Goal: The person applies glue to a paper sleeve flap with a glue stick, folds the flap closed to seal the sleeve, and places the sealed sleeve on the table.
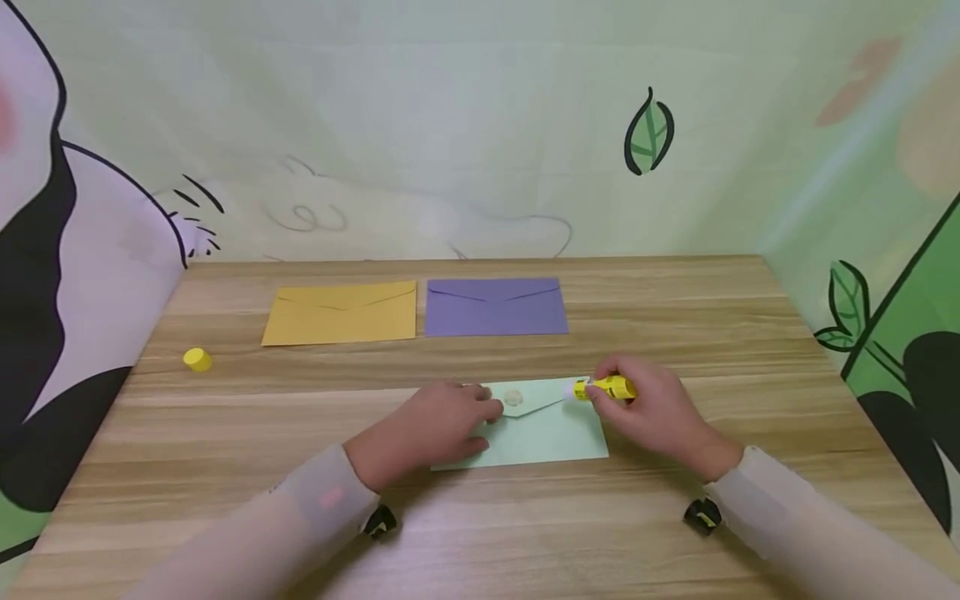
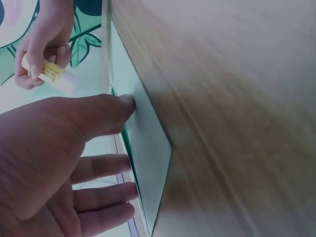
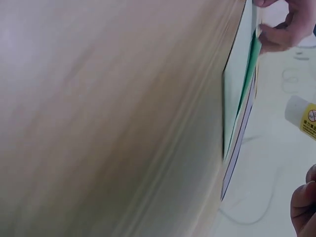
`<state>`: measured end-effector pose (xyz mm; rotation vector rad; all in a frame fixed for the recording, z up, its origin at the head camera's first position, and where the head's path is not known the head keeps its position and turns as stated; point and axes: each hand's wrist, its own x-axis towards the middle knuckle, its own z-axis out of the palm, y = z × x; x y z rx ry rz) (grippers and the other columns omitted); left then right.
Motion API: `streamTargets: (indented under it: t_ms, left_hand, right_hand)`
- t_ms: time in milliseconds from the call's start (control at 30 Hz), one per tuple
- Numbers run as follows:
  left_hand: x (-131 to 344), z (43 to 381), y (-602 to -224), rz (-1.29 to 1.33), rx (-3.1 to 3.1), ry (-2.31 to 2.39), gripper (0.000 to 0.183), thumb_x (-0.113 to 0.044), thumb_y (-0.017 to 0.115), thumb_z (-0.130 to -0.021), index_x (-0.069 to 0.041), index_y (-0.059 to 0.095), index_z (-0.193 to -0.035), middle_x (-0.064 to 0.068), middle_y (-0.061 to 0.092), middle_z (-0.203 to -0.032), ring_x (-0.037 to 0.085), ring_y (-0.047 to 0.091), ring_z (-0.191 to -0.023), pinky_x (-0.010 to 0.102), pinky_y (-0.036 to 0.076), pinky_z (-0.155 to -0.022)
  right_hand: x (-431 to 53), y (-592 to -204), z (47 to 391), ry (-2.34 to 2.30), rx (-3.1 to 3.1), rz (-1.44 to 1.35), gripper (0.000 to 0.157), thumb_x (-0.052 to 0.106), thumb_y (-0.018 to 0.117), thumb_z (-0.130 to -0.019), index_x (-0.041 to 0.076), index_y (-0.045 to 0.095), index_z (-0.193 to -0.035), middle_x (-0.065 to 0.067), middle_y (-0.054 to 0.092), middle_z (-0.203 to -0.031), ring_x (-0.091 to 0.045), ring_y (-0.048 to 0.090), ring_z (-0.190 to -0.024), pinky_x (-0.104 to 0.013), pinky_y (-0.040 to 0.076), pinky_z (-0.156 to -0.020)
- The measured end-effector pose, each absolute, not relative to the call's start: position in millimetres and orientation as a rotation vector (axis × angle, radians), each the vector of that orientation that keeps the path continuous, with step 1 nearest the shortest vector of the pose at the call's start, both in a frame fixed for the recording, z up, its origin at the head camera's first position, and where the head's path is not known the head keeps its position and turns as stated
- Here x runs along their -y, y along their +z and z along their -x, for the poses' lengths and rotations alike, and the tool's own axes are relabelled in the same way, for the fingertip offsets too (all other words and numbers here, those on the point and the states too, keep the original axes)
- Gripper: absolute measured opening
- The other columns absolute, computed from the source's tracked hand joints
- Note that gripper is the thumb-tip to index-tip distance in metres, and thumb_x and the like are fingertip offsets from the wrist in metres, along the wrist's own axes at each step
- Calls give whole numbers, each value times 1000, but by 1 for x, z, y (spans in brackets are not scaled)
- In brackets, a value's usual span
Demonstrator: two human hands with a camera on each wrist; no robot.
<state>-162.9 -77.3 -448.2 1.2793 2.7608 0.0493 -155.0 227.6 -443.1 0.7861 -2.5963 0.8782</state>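
Note:
A pale mint-green envelope [image 1: 547, 440] lies flat in front of me, with its flap on the far side and a small round mark [image 1: 513, 398] on it. My left hand [image 1: 444, 425] rests on the envelope's left part. In the left wrist view its thumb [image 2: 111, 111] touches the envelope, and the other fingers are nearly straight. My right hand [image 1: 656, 410] grips a yellow glue stick [image 1: 618, 387] between thumb and fingers, its white end pointing left over the right end of the flap. From the right wrist view, the flap [image 3: 252, 64] stands slightly raised, a darker green beneath.
Behind the mint envelope lie a yellow envelope [image 1: 341, 317] and a purple envelope [image 1: 495, 310], side by side. Far left on the wooden table [image 1: 225, 450] stands a small yellow cap [image 1: 197, 360]. A printed cloth backdrop [image 1: 450, 125] rises behind the table.

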Motion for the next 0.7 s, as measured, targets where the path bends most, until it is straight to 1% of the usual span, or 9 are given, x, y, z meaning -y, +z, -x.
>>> streamTargets:
  t_ms: [33,100,200,267,367,500,533,600,700]
  left_hand:
    - [79,162,-448,-1299,-2753,53,27,-36,72,-90,-22,65,-113,4,67,-117,21,68,-91,37,55,-79]
    - [81,161,-448,-1302,-2745,83,29,-34,72,-91,-24,68,-117,7,66,-128,24,69,-105,40,54,-91]
    - [84,162,-447,-1260,-2714,154,32,-33,71,-91,-23,69,-122,9,63,-136,26,67,-114,42,52,-96]
    - [86,164,-448,-1247,-2695,201,34,-32,71,-90,-23,68,-123,8,63,-136,26,66,-115,42,52,-96]
    - [90,167,-447,-1235,-2681,244,38,-31,72,-89,-23,66,-125,4,67,-130,22,68,-110,41,55,-87]
    - [94,170,-446,-1201,-2677,252,46,-31,73,-88,-25,59,-131,1,72,-117,18,69,-96,39,55,-73]
    - [94,171,-446,-1195,-2678,248,48,-31,73,-88,-25,57,-133,0,73,-115,17,68,-92,39,54,-72]
    - [95,172,-446,-1186,-2676,244,52,-31,72,-88,-26,54,-137,1,73,-117,16,68,-90,38,54,-73]
    - [96,174,-446,-1187,-2677,248,55,-32,72,-88,-26,52,-139,1,72,-121,15,67,-88,37,55,-75]
  right_hand:
    - [-225,-442,154,883,2607,-802,18,15,78,-84,15,63,-94,7,61,-81,-4,42,-60,-21,41,-52]
    - [-219,-439,151,898,2630,-824,18,16,77,-84,16,62,-93,8,61,-83,-5,46,-62,-21,43,-53]
    - [-211,-437,148,918,2662,-856,18,18,78,-85,18,62,-93,7,63,-86,-7,49,-64,-21,44,-55]
    - [-205,-436,146,925,2691,-886,17,19,78,-85,18,63,-94,7,64,-89,-7,49,-63,-21,45,-56]
    - [-195,-436,145,896,2744,-937,18,24,78,-87,18,64,-97,8,65,-91,-4,46,-62,-21,45,-58]
    - [-179,-436,147,793,2785,-1011,20,31,76,-89,18,65,-100,10,64,-90,-1,44,-64,-20,45,-61]
    - [-175,-436,147,764,2783,-1029,20,32,75,-90,18,65,-100,11,63,-89,-2,44,-63,-21,45,-61]
    - [-169,-437,149,705,2774,-1054,21,32,74,-91,17,65,-102,11,62,-86,-3,45,-64,-22,46,-61]
    - [-161,-439,151,631,2769,-1057,23,35,73,-91,17,65,-105,10,65,-91,-5,51,-69,-25,51,-66]
